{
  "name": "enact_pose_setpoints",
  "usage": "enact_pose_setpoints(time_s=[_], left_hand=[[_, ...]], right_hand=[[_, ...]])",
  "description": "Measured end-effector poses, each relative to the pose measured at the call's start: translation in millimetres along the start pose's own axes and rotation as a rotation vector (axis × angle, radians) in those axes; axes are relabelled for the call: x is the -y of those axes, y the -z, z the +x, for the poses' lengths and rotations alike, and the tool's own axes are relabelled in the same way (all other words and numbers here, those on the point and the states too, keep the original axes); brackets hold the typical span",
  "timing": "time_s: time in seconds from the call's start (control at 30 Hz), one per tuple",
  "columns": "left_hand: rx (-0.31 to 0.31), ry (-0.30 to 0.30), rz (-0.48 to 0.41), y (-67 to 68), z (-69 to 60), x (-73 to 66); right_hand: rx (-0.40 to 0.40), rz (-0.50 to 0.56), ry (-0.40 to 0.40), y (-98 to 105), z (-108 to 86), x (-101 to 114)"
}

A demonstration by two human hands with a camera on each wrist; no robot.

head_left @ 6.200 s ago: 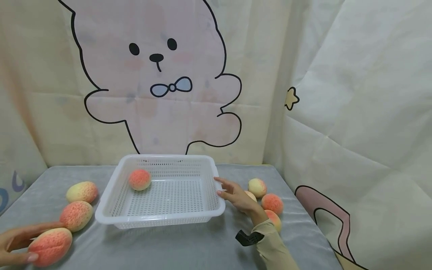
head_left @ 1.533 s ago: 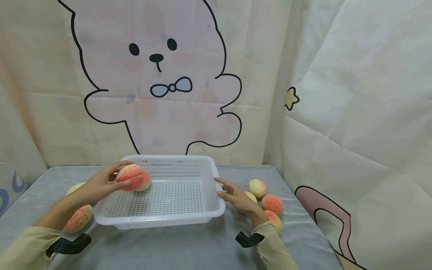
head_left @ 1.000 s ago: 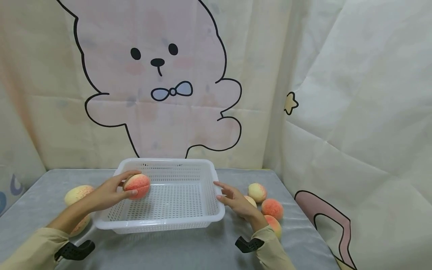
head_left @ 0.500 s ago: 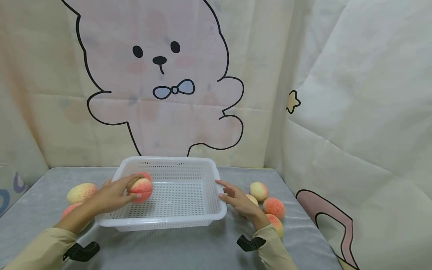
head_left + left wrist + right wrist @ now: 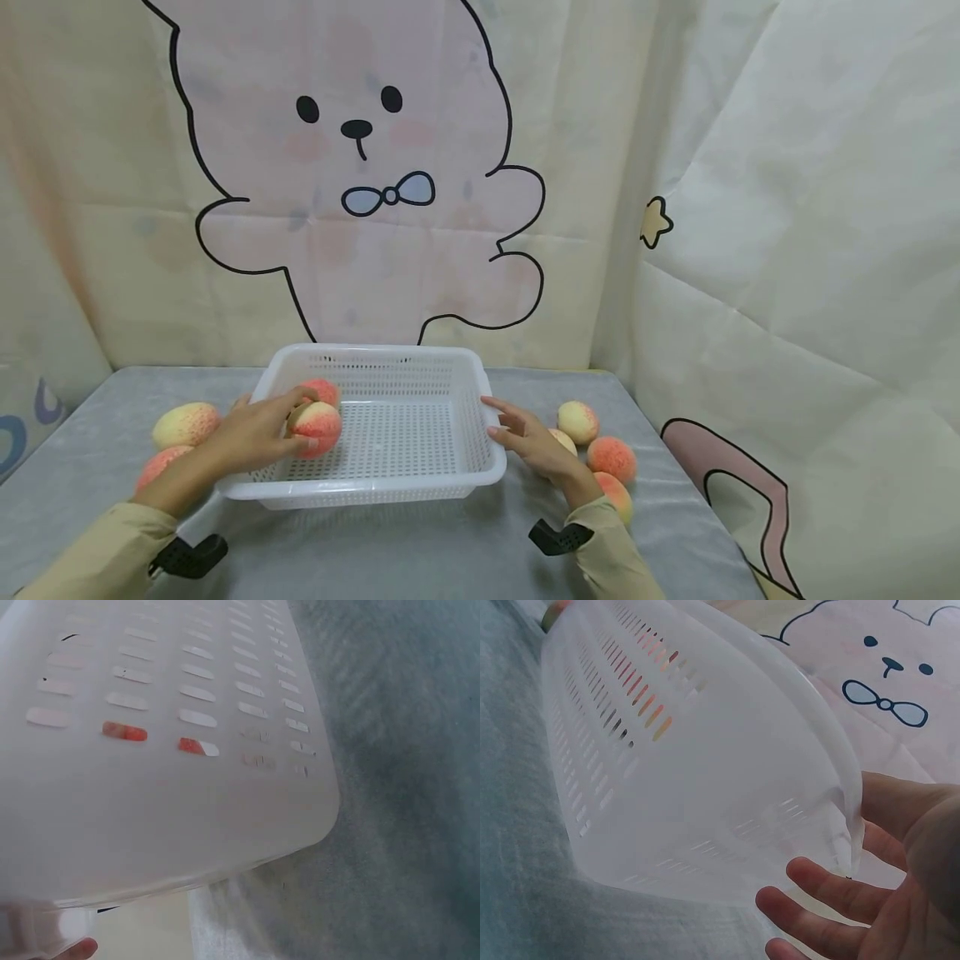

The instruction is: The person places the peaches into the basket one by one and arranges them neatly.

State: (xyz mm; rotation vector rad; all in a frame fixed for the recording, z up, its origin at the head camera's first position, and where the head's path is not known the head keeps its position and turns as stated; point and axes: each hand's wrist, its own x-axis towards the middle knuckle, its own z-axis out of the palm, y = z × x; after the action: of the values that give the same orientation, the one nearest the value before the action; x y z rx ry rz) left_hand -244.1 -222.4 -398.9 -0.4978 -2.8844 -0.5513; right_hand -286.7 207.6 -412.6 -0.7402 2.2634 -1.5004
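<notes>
A: What is held by the left hand [image 5: 258, 435]?
B: A peach [image 5: 318, 431] is gripped, with the thumb set on its near side and the fingers curved over its far side.

A: Where is that peach placed?
B: It is held inside the basket [image 5: 393, 442], in the left part. Whether the basket's floor is touched by it cannot be told.

A: Is anything else contained there?
B: A second peach [image 5: 324, 390] is seen just behind the first and is partly covered by it. Red is also shown through the slots in the left wrist view.

A: And how is the right hand [image 5: 534, 439] kept?
B: The basket's right rim is touched by it, with the fingers spread apart and loose.

A: What is laid about the basket?
B: On the left of the table [image 5: 360, 558], a yellowish peach [image 5: 185, 424] and a redder one [image 5: 161, 467] are seen, the latter partly hidden by the left forearm. On the right, four peaches [image 5: 611, 459] are grouped beside the right hand.

A: And behind?
B: A bear [image 5: 375, 258] is printed on the curtain [image 5: 577, 125].
</notes>
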Motion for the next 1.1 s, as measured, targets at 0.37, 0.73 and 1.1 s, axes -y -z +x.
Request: enact_pose_setpoints(time_s=[0.37, 0.73, 1.1], left_hand=[[-0.017, -0.028, 0.016, -0.9, -0.8, 0.5], [0.012, -0.027, 0.013, -2.5, 1.1, -0.6], [0.0, -0.014, -0.056, -0.1, 0.9, 2.8]], right_hand=[[0.004, 0.008, 0.002, 1.1, 0.8, -1.7], [-0.002, 0.004, -0.004, 0.9, -0.1, -0.1], [-0.01, 0.006, -0.003, 0.9, 1.4, -1.3]])
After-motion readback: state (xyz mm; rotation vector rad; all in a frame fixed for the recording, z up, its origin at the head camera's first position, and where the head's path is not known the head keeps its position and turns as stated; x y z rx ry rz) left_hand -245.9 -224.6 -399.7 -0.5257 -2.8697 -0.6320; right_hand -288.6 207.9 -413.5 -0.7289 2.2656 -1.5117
